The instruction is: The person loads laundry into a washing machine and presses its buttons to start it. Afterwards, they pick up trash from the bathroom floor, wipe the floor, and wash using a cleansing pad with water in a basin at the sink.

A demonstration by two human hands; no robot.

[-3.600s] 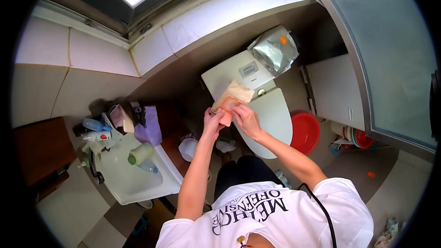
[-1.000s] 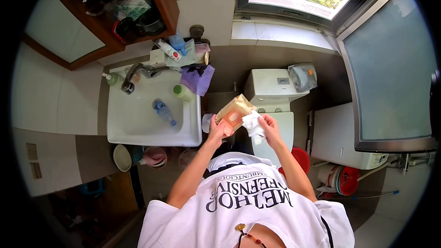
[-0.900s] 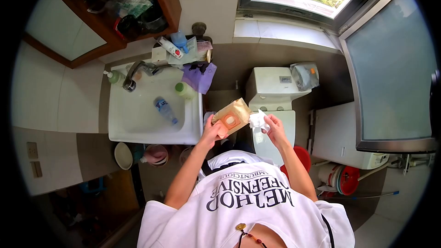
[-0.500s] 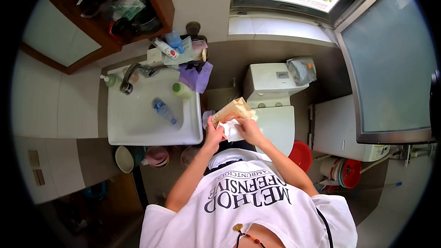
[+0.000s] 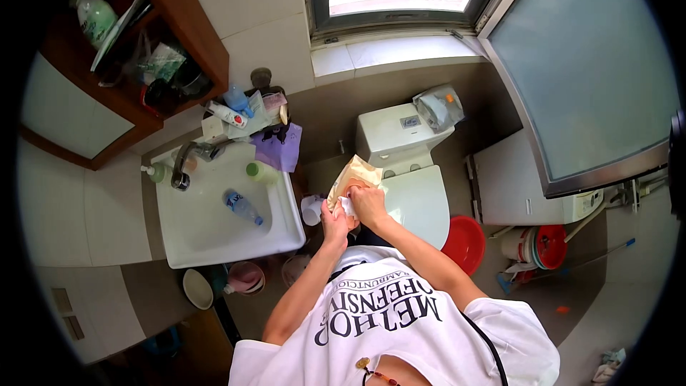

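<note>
A beige soft tissue pack [image 5: 355, 171] is tilted up in front of my body, between the sink and the toilet. My left hand [image 5: 334, 226] grips its lower left side, thumb along the edge. Closed against the front of the pack, near its opening, is my right hand [image 5: 368, 206]. A crumpled white tissue [image 5: 347, 206] shows between the two hands, at the right fingers. Those fingertips are partly hidden by the hand itself. Just left of the pack, lower down, is a white roll-like object [image 5: 311, 209].
At left a white sink [image 5: 214, 232] holds a plastic bottle [image 5: 244, 207]; a green-capped bottle [image 5: 262, 172] stands on its rim. The toilet [image 5: 421, 200] is beyond my right hand, with a red basin [image 5: 464, 245] beside it. An open window pane [image 5: 593, 64] juts in at right.
The white tissue, spread out in front of the pack before, is now mostly covered and bunched. My right hand has moved left and closed in against the pack. The view has turned and shifted.
</note>
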